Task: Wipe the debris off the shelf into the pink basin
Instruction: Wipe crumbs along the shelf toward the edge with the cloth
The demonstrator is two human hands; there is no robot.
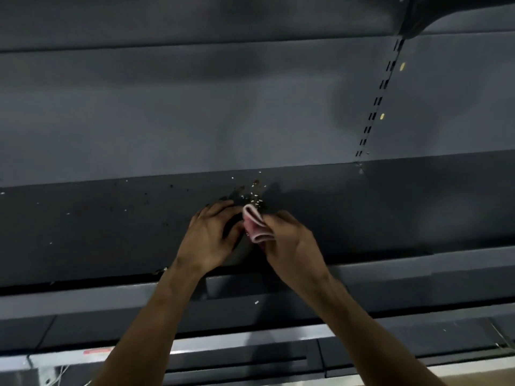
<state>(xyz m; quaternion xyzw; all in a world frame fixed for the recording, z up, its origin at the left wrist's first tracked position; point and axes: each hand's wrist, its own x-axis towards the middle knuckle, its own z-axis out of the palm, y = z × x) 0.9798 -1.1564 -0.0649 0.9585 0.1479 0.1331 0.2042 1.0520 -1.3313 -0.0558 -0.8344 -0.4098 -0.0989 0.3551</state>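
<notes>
A dark grey shelf (83,227) runs across the view, with a small heap of white and brown debris (252,195) near its middle. My right hand (289,246) grips a folded pink cloth (255,225) just in front of the heap. My left hand (209,232) lies on the shelf to the left of the cloth, its fingers curved and cupped toward it and holding nothing. Scattered crumbs (145,194) lie farther left on the shelf. No pink basin is in view.
A grey back panel (195,121) rises behind the shelf, with a slotted upright (379,104) on the right. Below the shelf's front lip (418,266) sit lower shelf edges and a rail, with one white speck (256,302) on the ledge.
</notes>
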